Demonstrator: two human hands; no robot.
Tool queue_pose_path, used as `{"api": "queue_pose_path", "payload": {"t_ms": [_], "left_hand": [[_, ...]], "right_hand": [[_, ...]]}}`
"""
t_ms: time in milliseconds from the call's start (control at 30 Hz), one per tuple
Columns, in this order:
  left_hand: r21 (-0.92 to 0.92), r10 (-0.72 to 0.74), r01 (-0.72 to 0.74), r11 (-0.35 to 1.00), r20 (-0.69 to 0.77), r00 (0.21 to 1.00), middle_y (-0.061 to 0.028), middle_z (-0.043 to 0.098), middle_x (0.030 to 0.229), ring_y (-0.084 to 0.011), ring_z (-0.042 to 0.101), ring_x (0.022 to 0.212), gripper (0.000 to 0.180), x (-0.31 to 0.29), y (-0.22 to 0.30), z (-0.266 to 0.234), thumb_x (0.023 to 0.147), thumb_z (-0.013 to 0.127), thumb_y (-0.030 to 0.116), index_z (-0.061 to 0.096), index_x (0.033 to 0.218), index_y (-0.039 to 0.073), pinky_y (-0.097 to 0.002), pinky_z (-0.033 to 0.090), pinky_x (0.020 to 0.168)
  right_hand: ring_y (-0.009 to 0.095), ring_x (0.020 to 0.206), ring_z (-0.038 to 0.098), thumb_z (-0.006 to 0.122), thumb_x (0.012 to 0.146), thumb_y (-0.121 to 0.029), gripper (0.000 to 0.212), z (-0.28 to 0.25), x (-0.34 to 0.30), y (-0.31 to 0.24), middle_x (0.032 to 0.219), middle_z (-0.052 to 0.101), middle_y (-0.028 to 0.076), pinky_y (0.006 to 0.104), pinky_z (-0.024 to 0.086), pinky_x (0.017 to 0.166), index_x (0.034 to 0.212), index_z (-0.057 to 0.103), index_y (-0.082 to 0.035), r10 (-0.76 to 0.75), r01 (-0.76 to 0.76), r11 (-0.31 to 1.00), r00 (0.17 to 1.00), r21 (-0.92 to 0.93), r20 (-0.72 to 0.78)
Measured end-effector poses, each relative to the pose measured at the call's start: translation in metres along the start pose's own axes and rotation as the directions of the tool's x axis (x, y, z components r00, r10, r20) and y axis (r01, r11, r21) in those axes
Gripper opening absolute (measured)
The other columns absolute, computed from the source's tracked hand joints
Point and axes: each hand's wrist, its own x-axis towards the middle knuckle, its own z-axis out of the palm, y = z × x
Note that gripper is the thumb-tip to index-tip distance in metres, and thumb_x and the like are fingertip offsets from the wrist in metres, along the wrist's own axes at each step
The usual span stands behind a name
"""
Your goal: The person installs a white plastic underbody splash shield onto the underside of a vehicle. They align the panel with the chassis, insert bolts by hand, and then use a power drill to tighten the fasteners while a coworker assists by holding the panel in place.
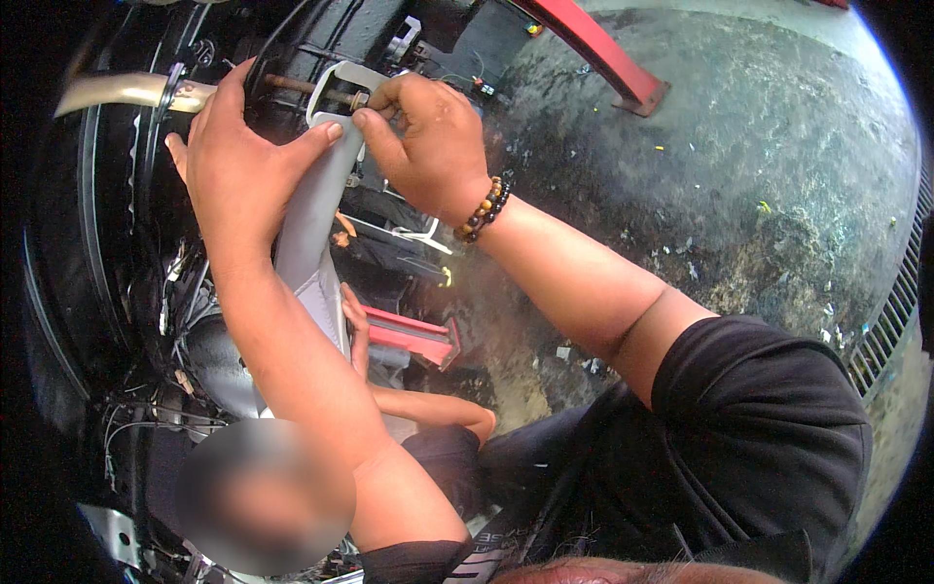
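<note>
A long grey metal arm (309, 219) with a forked bracket (342, 74) at its upper end runs up the middle of the view. A rusty bolt (292, 86) passes across this fork, its headed end (359, 99) at the right side. My right hand (428, 136) pinches that end between thumb and fingers. Spread wide, my left hand (233, 161) rests its thumb on the grey arm just below the fork, while its fingers reach up beside the bolt's left part. Some left fingertips are hidden. Lower down, another person's hand (356, 331) touches the grey arm.
Dark vehicle underbody parts (97, 224) and loose wiring fill the left side. A pale tube (122, 92) with a clamp lies near my left hand. Red steel legs (623, 63) stand on the stained floor (720, 185). Another person (448, 453) is close below my left arm.
</note>
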Motion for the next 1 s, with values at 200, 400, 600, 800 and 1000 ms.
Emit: {"api": "queue_pose_path", "payload": {"t_ms": [200,400,600,800,1000], "left_hand": [[-0.013,-0.009,0.009,1.000,-0.018,1.000,-0.0163,0.069,0.130,-0.0334,0.061,0.127,0.092,-0.003,0.001,0.000,0.062,0.093,0.046,0.060,0.141,0.013,-0.0611,0.022,0.119],[0.004,-0.023,0.023,1.000,0.000,1.000,-0.0169,0.069,0.130,-0.0336,0.061,0.126,0.093,-0.002,0.005,-0.002,0.062,0.093,0.047,0.059,0.141,0.013,-0.0601,0.023,0.119],[0.000,-0.017,0.017,1.000,0.008,1.000,-0.0173,0.069,0.131,-0.0339,0.061,0.127,0.092,-0.001,0.003,-0.003,0.062,0.093,0.045,0.059,0.141,0.013,-0.0580,0.024,0.119],[0.032,-0.016,0.017,0.999,-0.014,1.000,-0.0169,0.068,0.131,-0.0343,0.060,0.128,0.092,-0.002,0.004,0.000,0.061,0.093,0.045,0.059,0.141,0.013,-0.0587,0.024,0.119],[0.027,-0.016,0.016,1.000,-0.009,1.000,-0.0169,0.067,0.134,-0.0342,0.059,0.129,0.093,-0.002,0.004,-0.003,0.062,0.093,0.045,0.059,0.142,0.014,-0.0608,0.021,0.120]], "right_hand": [[0.033,0.078,0.068,0.076,0.085,-0.022,0.020,0.001,-0.004,-0.010,0.082,0.071,0.010,0.0448,0.050,0.076,0.092,0.066,-0.007,0.186,-0.187,0.968,0.982,0.169,0.017],[0.032,0.082,0.067,0.078,0.081,-0.017,0.018,0.004,0.002,-0.001,0.084,0.070,0.008,0.0452,0.050,0.076,0.092,0.066,-0.008,-0.030,0.033,0.997,0.999,0.068,-0.037],[0.025,0.078,0.069,0.081,0.081,-0.013,0.021,0.003,0.005,0.005,0.084,0.071,0.005,0.0376,0.052,0.076,0.095,0.066,-0.008,-0.081,0.080,0.995,0.997,0.063,0.003],[0.028,0.080,0.067,0.080,0.082,-0.014,0.019,-0.005,0.006,0.003,0.080,0.071,0.005,0.0402,0.050,0.077,0.095,0.067,-0.008,-0.189,0.189,0.972,0.982,-0.137,0.016],[0.029,0.080,0.067,0.079,0.082,-0.013,0.019,0.002,0.004,0.001,0.083,0.070,0.007,0.0409,0.050,0.076,0.095,0.066,-0.008,-0.155,0.153,0.988,0.987,-0.030,-0.038]]}}
